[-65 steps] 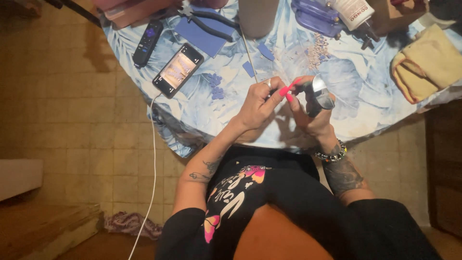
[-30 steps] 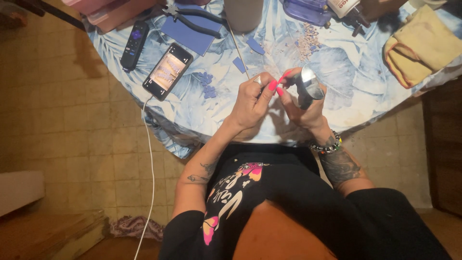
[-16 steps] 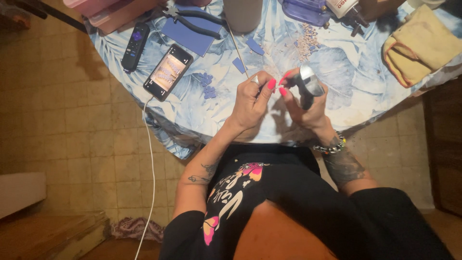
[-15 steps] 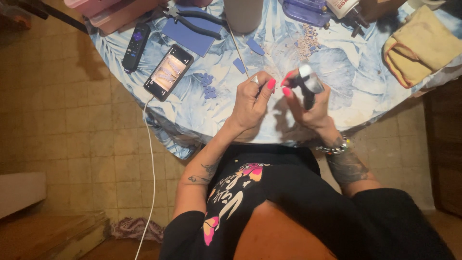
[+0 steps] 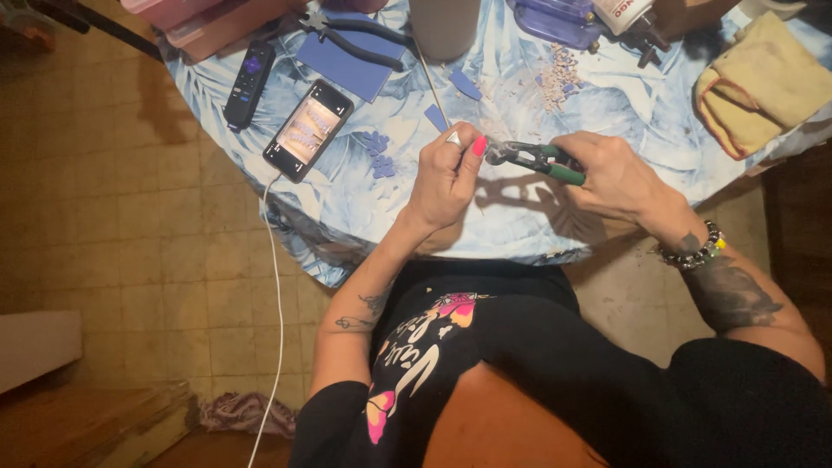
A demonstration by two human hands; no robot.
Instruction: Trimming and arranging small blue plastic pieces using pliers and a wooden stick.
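My right hand (image 5: 611, 173) grips green-handled pliers (image 5: 539, 159) over the table with the blue leaf-print cloth (image 5: 381, 208). The pliers' jaws point left and meet the fingertips of my left hand (image 5: 446, 178). That hand pinches something small at the jaws; the piece itself is too small to make out. A thin wire or rod (image 5: 432, 81) runs from behind my left hand toward the back of the table.
A lit phone (image 5: 308, 130) with a white cable, a black remote (image 5: 249, 83), dark pliers (image 5: 355, 39) on a blue sheet, small blue cut-outs (image 5: 378, 154), a pale cylinder (image 5: 446, 26), a blue case (image 5: 555, 19) and a yellow cloth (image 5: 763, 82) lie on the table. Tiled floor spreads left.
My right hand has swung out to the right and now holds the green-handled pliers level, jaws at my left fingertips. Earlier both hands were close together around a small shiny object.
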